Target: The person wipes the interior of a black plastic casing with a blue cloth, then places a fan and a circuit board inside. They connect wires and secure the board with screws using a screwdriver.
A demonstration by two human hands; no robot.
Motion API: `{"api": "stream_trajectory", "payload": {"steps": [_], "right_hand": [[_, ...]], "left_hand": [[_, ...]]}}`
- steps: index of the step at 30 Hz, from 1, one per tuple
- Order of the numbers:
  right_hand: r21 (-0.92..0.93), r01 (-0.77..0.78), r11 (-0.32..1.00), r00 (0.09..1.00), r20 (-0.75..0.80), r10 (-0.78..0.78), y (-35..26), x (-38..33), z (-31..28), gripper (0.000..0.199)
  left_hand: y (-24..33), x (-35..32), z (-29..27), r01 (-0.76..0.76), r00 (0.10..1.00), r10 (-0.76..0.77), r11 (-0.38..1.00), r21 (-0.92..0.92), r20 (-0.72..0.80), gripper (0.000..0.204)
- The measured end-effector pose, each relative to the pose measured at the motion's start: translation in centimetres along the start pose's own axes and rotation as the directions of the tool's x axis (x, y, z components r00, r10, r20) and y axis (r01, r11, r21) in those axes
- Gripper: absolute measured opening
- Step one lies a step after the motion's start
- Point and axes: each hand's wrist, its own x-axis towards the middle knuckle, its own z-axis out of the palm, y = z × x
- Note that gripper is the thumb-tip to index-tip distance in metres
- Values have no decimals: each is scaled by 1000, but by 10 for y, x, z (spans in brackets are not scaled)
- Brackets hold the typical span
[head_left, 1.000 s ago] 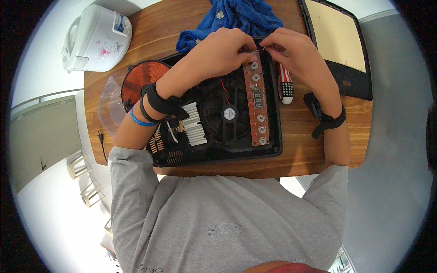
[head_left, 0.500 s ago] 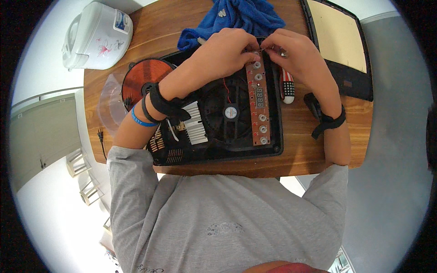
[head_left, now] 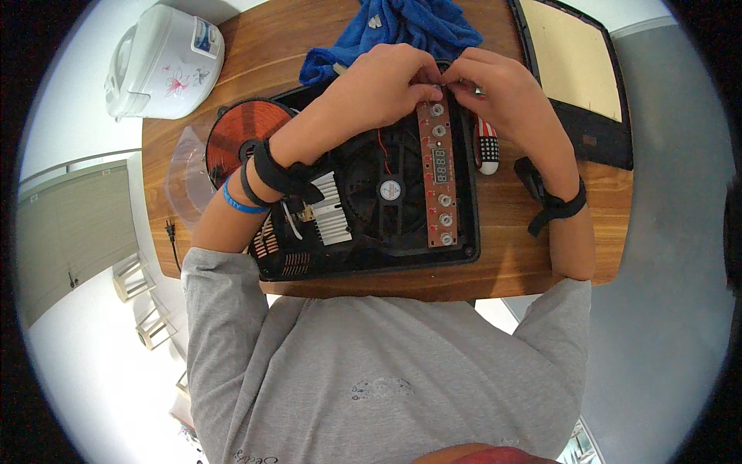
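Observation:
A narrow reddish-brown circuit board (head_left: 430,189) with a digit display and several round buttons lies along the right side of an open black appliance housing (head_left: 371,259). Both my hands meet at the board's far end. The fingertips of my left hand (head_left: 402,81) are pinched together there, just above the topmost button. My right hand (head_left: 487,83) pinches at the same spot from the right. Whatever small thing sits between the fingertips is hidden. Left of the board are a black fan (head_left: 389,190), a thin red wire (head_left: 383,147) and a silver finned heat sink (head_left: 332,216).
A copper coil disc (head_left: 236,143) rests at the housing's left edge, on clear plastic (head_left: 185,182). A blue towel (head_left: 394,27) lies behind. A framed panel (head_left: 576,58) is at far right, a red and black patterned handle (head_left: 487,151) nearer. A white rice cooker (head_left: 166,62) stands far left.
My left hand has shifted slightly away from me. Both hands keep their pinch at the board's far end, and the housing has barely moved.

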Motion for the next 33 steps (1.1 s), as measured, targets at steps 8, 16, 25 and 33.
{"api": "stream_trajectory", "payload": {"steps": [8,16,25,33], "right_hand": [[-27,11,1000,1000,12,-11,1,1,1,16],[-66,37,997,999,-22,-39,-2,0,2,15],[-43,80,996,997,-9,-80,7,0,9,20],[74,-16,997,995,-93,22,1,5,10,19]], "left_hand": [[0,0,-1,10,1000,-10,1000,-29,-1,27],[-1,-1,1,30,1000,-30,997,-75,-5,36],[-9,-4,0,-100,995,100,993,-58,-15,36],[-8,-6,2,-69,997,69,998,10,-33,30]]}}
